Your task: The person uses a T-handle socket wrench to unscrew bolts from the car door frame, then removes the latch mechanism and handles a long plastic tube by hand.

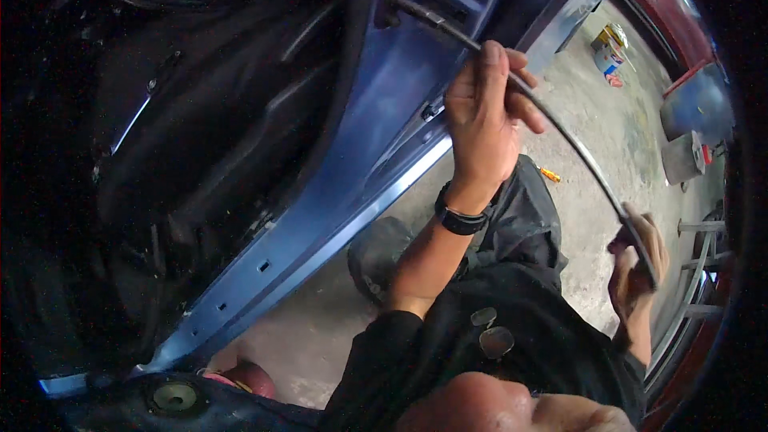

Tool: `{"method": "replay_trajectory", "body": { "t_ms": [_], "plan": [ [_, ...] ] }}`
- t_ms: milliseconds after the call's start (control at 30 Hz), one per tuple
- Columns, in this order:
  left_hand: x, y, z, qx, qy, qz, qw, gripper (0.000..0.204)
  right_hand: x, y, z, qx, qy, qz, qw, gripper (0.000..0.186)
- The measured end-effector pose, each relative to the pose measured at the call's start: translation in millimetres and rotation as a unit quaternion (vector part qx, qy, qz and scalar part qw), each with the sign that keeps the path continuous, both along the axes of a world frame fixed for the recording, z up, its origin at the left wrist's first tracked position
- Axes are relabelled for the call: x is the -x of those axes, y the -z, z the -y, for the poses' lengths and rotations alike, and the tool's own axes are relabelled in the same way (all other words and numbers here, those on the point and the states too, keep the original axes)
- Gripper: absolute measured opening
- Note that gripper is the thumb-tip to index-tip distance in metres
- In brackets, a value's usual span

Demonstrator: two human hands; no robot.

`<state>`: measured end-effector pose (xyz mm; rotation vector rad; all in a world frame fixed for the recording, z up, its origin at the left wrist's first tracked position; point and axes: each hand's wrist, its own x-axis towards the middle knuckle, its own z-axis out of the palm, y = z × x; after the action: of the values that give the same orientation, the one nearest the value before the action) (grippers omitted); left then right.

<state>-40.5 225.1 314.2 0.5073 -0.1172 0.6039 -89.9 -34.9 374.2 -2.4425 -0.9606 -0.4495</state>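
Observation:
A long, slightly curved metal bar (pixel 578 146) runs from the blue car pillar (pixel 376 112) down to the right. Its thicker, dark far end meets a dark opening or fitting in the pillar; the exact contact is hard to make out. My left hand (pixel 484 104) is around the bar's upper middle, thumb along it and fingers on the far side. Lower right, my right hand (pixel 640 252) grips the near end, its fingers wrapped around. A black watch (pixel 462 218) sits on my left wrist.
The dark car interior (pixel 200 136) fills the left, bordered by a blue sill (pixel 272 264). On the concrete floor (pixel 592 232) are a white-and-blue bucket (pixel 609 56), a yellow can (pixel 611 35) and an orange-handled object (pixel 550 174). Metal framing (pixel 696 272) stands at right.

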Motion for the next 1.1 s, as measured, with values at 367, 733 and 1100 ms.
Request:
{"method": "replay_trajectory", "body": {
  "t_ms": [367,733,1100],
  "plan": [
    [-2,-2,-3,-0.018,-0.013,0.002,1.000,0.032,2,3,0,-0.034,-0.013,-0.020,0.999,0.055],
    [3,-3,-7,-0.019,-0.017,-0.018,1.000,0.035,1,23,3,-0.154,0.082,-0.241,0.955,0.063],
    [8,-7,-12,0.007,0.004,-0.002,1.000,0.033,-2,-1,3,-0.121,0.010,-0.310,0.943,0.073]
  ]
}}
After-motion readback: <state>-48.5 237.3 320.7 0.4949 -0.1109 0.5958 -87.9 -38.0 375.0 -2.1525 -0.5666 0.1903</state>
